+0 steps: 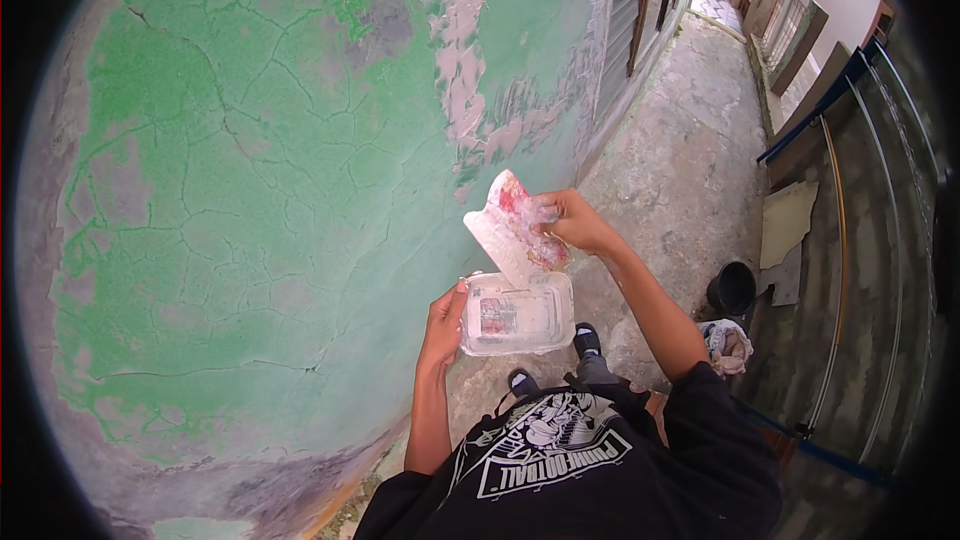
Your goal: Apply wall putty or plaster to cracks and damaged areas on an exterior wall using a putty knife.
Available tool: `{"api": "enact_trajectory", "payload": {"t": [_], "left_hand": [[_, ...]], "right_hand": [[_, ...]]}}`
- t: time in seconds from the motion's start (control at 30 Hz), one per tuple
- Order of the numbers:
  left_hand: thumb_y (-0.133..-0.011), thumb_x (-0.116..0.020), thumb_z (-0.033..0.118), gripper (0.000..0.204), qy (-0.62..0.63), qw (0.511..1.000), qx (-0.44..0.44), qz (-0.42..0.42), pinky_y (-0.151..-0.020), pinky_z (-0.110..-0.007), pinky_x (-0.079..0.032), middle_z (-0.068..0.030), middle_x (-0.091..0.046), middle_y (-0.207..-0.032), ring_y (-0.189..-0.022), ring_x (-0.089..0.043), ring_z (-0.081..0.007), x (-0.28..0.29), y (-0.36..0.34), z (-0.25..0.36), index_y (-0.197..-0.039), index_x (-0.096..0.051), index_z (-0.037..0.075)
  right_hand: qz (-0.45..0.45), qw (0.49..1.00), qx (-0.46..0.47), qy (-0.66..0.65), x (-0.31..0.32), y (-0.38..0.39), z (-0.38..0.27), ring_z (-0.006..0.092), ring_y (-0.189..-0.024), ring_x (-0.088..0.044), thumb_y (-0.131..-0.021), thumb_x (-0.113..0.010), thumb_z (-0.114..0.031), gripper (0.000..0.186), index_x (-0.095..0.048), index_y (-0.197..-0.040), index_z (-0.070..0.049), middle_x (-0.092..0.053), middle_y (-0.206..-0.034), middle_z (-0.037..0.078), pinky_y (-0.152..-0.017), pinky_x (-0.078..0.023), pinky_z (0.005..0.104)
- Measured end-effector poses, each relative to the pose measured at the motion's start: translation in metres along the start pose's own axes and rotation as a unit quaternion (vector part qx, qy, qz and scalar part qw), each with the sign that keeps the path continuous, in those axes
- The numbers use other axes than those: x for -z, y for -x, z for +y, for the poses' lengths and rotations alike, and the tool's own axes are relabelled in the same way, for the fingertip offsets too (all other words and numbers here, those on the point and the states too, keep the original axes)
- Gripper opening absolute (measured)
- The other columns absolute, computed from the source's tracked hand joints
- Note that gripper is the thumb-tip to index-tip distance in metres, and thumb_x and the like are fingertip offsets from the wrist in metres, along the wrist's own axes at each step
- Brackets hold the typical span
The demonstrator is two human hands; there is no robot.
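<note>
My left hand (pixel 441 325) is closed on the left rim of a clear plastic food container (pixel 519 338), with whitish paste smeared inside. In my right hand (pixel 577 224) is a flat white and red scraper (pixel 499 231) with an irregular outline, coated in pale paste. Its lower end reaches the container's far rim; whether it touches is hard to tell. Close by on the left stands a cracked green wall (pixel 300 190), with a rough strip of pinkish-grey putty (pixel 459 70) spread on it.
A concrete path (pixel 672 130) runs away between the wall and a fence. To my right are a black bucket (pixel 732 287), a bag with cloth-like contents (pixel 728 348), a broken board (pixel 787 224) and a rack of metal rails (pixel 840 270). My sandalled feet (pixel 588 342) stand below the container.
</note>
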State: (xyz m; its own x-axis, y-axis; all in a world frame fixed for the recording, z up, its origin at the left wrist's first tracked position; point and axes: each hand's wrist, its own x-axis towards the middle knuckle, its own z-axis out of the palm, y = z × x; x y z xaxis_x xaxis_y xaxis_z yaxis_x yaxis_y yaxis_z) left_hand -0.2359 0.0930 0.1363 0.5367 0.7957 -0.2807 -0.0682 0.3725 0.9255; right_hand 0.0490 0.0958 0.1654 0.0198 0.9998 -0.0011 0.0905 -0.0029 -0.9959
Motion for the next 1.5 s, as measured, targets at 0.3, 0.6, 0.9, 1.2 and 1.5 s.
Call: {"api": "enact_trajectory", "payload": {"t": [0.3, 0.6, 0.9, 1.2, 1.5], "left_hand": [[-0.102, -0.045, 0.037, 0.047, 0.02, 1.0, 0.003, 0.02, -0.076, -0.027, -0.053, -0.0071, -0.066, -0.103, -0.087, -0.061, -0.0106, -0.002, 0.004, -0.006, -0.125, -0.058, -0.002], [-0.103, -0.044, 0.034, 0.043, 0.086, 0.969, -0.136, 0.187, -0.082, -0.026, -0.049, -0.005, -0.065, -0.106, -0.092, -0.059, -0.0102, -0.008, -0.005, -0.016, -0.122, -0.059, -0.002], [-0.103, -0.043, 0.032, 0.044, 0.05, 0.962, -0.186, 0.195, -0.085, -0.025, -0.047, -0.0065, -0.064, -0.109, -0.095, -0.057, -0.0105, -0.02, -0.01, -0.002, -0.123, -0.057, -0.004], [-0.104, -0.043, 0.029, 0.041, -0.108, 0.974, -0.187, 0.074, -0.084, -0.024, -0.044, -0.0028, -0.065, -0.102, -0.093, -0.054, -0.0079, -0.039, 0.0, -0.005, -0.123, -0.059, -0.003], [-0.104, -0.044, 0.029, 0.04, -0.098, 0.982, -0.161, 0.035, -0.073, -0.023, -0.045, 0.0006, -0.063, -0.09, -0.083, -0.051, -0.0055, -0.033, 0.005, -0.015, -0.119, -0.061, -0.004]], "right_hand": [[0.16, 0.98, 0.082, -0.082, 0.018, 0.006, -0.037, 0.0121, -0.086, -0.063, -0.078, -0.062, 0.008, 0.032, -0.068, -0.108, 0.002, -0.07, -0.096, 0.008, -0.075, -0.051, 0.0281], [0.147, 0.762, 0.462, 0.429, -0.018, 0.092, -0.066, 0.0293, -0.09, -0.071, -0.069, -0.067, 0.003, 0.021, -0.071, -0.088, -0.007, -0.072, -0.088, 0.01, -0.071, -0.056, 0.0342], [-0.005, 0.779, 0.441, 0.446, -0.01, 0.11, -0.058, 0.0246, -0.094, -0.069, -0.066, -0.066, -0.007, 0.033, -0.07, -0.099, -0.01, -0.071, -0.106, 0.007, -0.076, -0.057, 0.0336], [-0.06, 0.864, 0.25, 0.434, -0.002, 0.068, -0.078, 0.0352, -0.071, -0.064, -0.068, -0.061, 0.0, 0.045, -0.067, -0.11, -0.013, -0.068, -0.082, 0.012, -0.063, -0.05, 0.0443], [-0.121, 0.93, 0.164, 0.306, 0.013, 0.027, -0.081, 0.041, -0.093, -0.062, -0.06, -0.059, 0.008, 0.052, -0.069, -0.109, -0.006, -0.067, -0.096, 0.023, -0.081, -0.05, 0.0407]]}}
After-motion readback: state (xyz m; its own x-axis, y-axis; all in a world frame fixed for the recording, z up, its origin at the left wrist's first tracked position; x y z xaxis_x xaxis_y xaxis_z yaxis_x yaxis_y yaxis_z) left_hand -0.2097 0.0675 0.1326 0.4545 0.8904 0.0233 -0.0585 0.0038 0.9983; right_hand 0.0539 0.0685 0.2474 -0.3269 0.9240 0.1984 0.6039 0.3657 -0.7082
